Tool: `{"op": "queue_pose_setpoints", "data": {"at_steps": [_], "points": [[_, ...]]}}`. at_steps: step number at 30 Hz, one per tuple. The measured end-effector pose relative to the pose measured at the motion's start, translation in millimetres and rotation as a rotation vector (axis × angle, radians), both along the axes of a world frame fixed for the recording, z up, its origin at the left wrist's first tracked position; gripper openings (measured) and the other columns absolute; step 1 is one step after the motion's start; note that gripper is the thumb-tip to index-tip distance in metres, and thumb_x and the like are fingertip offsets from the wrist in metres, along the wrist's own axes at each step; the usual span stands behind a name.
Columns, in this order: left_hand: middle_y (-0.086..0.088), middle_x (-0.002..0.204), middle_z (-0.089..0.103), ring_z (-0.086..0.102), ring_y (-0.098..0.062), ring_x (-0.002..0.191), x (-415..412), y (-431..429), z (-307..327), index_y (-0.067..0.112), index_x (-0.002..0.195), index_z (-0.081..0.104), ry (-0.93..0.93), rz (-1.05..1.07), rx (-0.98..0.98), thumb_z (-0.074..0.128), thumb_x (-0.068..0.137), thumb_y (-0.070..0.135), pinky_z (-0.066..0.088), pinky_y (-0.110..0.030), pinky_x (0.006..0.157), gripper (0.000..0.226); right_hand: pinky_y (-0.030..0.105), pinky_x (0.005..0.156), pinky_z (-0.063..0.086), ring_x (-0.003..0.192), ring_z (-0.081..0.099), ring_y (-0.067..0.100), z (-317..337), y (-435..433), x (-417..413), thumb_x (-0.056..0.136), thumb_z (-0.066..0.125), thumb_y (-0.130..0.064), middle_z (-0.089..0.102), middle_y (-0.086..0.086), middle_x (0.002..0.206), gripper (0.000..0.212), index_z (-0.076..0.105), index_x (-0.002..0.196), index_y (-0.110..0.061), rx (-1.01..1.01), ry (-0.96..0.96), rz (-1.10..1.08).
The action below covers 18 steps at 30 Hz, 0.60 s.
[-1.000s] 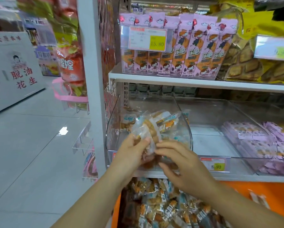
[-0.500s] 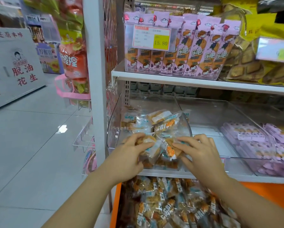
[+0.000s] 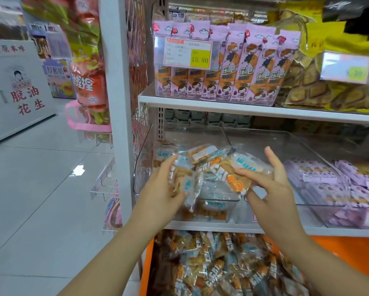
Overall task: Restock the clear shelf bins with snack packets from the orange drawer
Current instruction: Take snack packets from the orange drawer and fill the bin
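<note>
A bunch of clear snack packets [image 3: 211, 167] with blue and orange print is held between my two hands over the leftmost clear shelf bin [image 3: 213, 208]. My left hand [image 3: 160, 189] grips the left side of the bunch, fingers curled around packets. On the right side, my right hand [image 3: 271, 184] holds a round packet with its thumb, the fingers stretched upward. More of the same packets lie inside the bin and fill the orange drawer [image 3: 350, 251] below the shelf.
The neighbouring clear bin [image 3: 286, 146] is nearly bare; further right a bin holds purple packets [image 3: 333, 184]. The upper shelf [image 3: 222, 107] carries pink snack boxes and a 15.80 price tag. A white upright post [image 3: 117, 103] stands left, with aisle floor beyond.
Both hands have risen and spread apart with the packets, from the bin's front lip to above the bin. The right hand's fingers have opened upward.
</note>
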<state>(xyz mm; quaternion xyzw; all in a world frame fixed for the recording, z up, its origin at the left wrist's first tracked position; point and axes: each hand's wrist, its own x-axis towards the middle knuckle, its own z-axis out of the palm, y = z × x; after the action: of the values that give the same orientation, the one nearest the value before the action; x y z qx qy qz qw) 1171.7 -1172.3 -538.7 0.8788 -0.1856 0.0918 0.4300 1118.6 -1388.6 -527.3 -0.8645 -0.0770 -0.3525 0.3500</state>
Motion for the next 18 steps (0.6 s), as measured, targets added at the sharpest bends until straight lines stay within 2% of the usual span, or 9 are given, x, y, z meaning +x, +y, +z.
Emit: {"op": "queue_pose_setpoints", "data": {"at_steps": [3, 6, 7, 8, 10, 12, 14, 16, 18], "points": [[0.015, 0.12, 0.057, 0.06, -0.009, 0.105, -3.4, -4.2, 4.1, 0.045, 0.124, 0.039, 0.154, 0.01, -0.385, 0.074, 0.08, 0.032, 0.05, -0.036, 0.092, 0.057, 0.013, 0.1, 0.036, 0.12, 0.044, -0.004, 3.8, 26.7, -4.1, 0.079, 0.066, 0.01, 0.019, -0.024, 0.144, 0.063, 0.062, 0.1, -0.049, 0.099, 0.017, 0.047], [0.0, 0.112, 0.067, 0.069, -0.014, 0.093, -16.2, -12.9, 8.9, 0.039, 0.111, 0.052, 0.473, -0.008, -0.818, 0.058, 0.093, 0.032, 0.057, -0.038, 0.076, 0.02, 0.002, 0.1, 0.028, 0.124, 0.031, -0.016, -5.1, 53.9, -0.7, 0.076, 0.069, 0.009, 0.029, -0.022, 0.136, 0.054, 0.067, 0.109, -0.035, 0.052, -0.033, 0.096], [-0.003, 0.109, 0.07, 0.07, -0.015, 0.091, -19.4, -13.9, 11.4, 0.034, 0.11, 0.055, 0.571, -0.021, -0.947, 0.049, 0.097, 0.034, 0.057, -0.035, 0.07, 0.014, 0.0, 0.099, 0.026, 0.123, 0.03, -0.017, -8.9, 58.0, 1.3, 0.076, 0.068, 0.009, 0.033, -0.022, 0.132, 0.055, 0.067, 0.112, -0.033, 0.031, -0.025, 0.096], [-0.004, 0.107, 0.071, 0.07, -0.017, 0.093, -22.1, -13.2, 14.1, 0.029, 0.11, 0.056, 0.638, -0.048, -1.037, 0.043, 0.098, 0.039, 0.056, -0.034, 0.068, 0.021, 0.0, 0.097, 0.026, 0.122, 0.029, -0.017, -11.9, 60.3, 3.2, 0.078, 0.066, 0.009, 0.036, -0.02, 0.127, 0.056, 0.066, 0.115, -0.032, 0.01, -0.009, 0.092], [-0.006, 0.109, 0.071, 0.069, -0.021, 0.099, -24.5, -8.8, 14.0, 0.022, 0.115, 0.055, 0.659, -0.11, -1.09, 0.042, 0.094, 0.05, 0.056, -0.038, 0.076, 0.038, 0.004, 0.098, 0.031, 0.122, 0.027, -0.018, -12.8, 62.8, 4.1, 0.083, 0.061, 0.007, 0.035, -0.016, 0.125, 0.057, 0.06, 0.124, -0.033, -0.036, 0.031, 0.11], [-0.006, 0.114, 0.069, 0.067, -0.024, 0.103, -25.6, -5.5, 13.5, 0.024, 0.122, 0.048, 0.599, -0.113, -1.05, 0.064, 0.083, 0.051, 0.053, -0.047, 0.089, 0.05, 0.017, 0.101, 0.038, 0.124, 0.024, -0.016, -10.3, 68.5, 0.9, 0.089, 0.056, -0.004, 0.029, -0.018, 0.129, 0.056, 0.05, 0.133, -0.037, -0.102, 0.097, 0.172], [-0.005, 0.114, 0.068, 0.067, -0.024, 0.103, -25.1, -3.5, 12.0, 0.03, 0.12, 0.045, 0.561, -0.06, -1.014, 0.083, 0.066, 0.041, 0.051, -0.05, 0.093, 0.067, 0.021, 0.102, 0.038, 0.125, 0.026, -0.009, -8.6, 73.2, -3.7, 0.092, 0.05, -0.018, 0.023, -0.02, 0.132, 0.055, 0.038, 0.14, -0.041, -0.18, 0.165, 0.221], [-0.006, 0.112, 0.067, 0.067, -0.025, 0.1, -23.5, -3.3, 12.3, 0.031, 0.116, 0.045, 0.528, -0.021, -1.028, 0.081, 0.063, 0.03, 0.053, -0.048, 0.09, 0.064, 0.013, 0.104, 0.028, 0.128, 0.026, -0.007, -4.6, 74.0, -7.4, 0.093, 0.046, -0.027, 0.022, -0.023, 0.135, 0.054, 0.031, 0.142, -0.045, -0.218, 0.239, 0.261], [-0.006, 0.111, 0.066, 0.067, -0.024, 0.096, -20.4, -0.1, 13.4, 0.032, 0.112, 0.047, 0.475, 0.004, -1.036, 0.074, 0.074, 0.016, 0.054, -0.044, 0.086, 0.049, 0.002, 0.099, 0.022, 0.125, 0.028, -0.014, 6.5, 70.0, -8.7, 0.093, 0.042, -0.033, 0.034, -0.028, 0.132, 0.046, 0.035, 0.135, -0.049, -0.161, 0.269, 0.305]]}}
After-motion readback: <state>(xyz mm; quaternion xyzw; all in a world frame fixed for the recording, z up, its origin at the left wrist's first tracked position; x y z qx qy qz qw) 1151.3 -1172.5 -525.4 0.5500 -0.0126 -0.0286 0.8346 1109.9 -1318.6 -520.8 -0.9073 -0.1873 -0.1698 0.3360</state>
